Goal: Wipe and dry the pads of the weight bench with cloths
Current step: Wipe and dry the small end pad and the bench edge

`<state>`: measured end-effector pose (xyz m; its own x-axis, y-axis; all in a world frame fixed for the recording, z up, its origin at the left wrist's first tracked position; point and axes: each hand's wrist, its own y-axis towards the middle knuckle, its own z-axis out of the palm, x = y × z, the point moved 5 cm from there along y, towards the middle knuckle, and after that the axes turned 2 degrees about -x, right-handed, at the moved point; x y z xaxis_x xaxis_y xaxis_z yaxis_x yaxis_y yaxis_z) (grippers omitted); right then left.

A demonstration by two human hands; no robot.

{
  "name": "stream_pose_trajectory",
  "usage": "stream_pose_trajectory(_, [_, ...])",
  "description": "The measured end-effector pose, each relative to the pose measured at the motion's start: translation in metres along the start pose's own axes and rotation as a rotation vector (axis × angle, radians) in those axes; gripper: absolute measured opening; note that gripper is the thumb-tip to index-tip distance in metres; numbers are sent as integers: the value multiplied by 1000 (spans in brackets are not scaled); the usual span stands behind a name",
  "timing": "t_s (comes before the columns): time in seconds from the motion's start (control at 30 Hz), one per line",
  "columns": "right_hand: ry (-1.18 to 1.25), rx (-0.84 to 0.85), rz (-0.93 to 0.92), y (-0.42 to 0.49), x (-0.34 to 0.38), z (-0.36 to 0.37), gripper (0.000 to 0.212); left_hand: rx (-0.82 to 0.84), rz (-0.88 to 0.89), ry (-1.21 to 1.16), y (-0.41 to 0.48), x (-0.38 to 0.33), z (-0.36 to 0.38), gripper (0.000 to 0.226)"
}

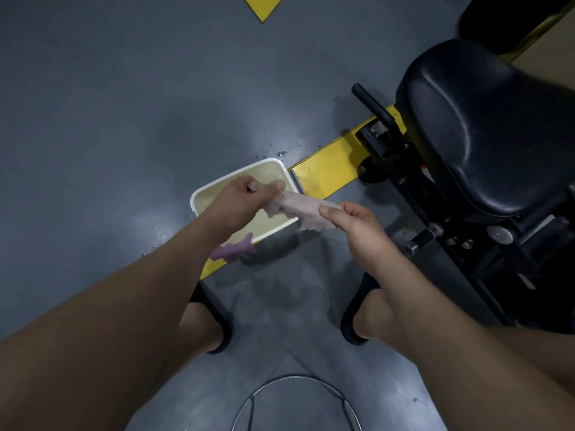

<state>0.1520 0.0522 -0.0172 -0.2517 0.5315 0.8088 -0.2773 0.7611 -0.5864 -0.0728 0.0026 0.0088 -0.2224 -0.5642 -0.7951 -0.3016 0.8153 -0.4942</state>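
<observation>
Our left hand (245,194) is clamped on one end of the pale cloth (298,206) above the water tub (208,200), and our right hand (351,222) grips the other end, so we seem to be wringing it out. The black seat pad (485,135) sits at 2 o'clock; next we must carry the damp cloth there and wipe

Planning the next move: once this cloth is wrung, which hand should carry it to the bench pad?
Right, probably. The right hand grips the cloth on the side nearer the seat pad; the left hand is over the tub.
</observation>
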Motion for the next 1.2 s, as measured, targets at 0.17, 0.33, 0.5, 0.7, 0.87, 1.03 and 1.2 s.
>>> stream_pose_trajectory(0.17, [157,-52,36,13,-21,4,37,18,-1,-209,18,4,7,16])
stream_pose_trajectory(0.33, [464,-13,217,20,-53,26,12,36,-103,-218,37,14,17,22])
stream_pose_trajectory(0.5, [126,84,116,23,-69,39,65,149,-250,-286,48,29,24,19])
stream_pose_trajectory(0.7, [-10,-25,36,20,-53,35,11,72,-39,62,37,17,11,7])
stream_pose_trajectory(0.87, [272,8,171,-2,-37,34,12,20,74,215,14,1,6,10])
stream_pose_trajectory(1.03, [373,-265,195,-20,-28,16,24,-16,81,277,-8,-1,-3,15])
stream_pose_trajectory(1.2, [168,-263,214,-26,-35,16,27,-85,-87,130,-19,12,-11,35])
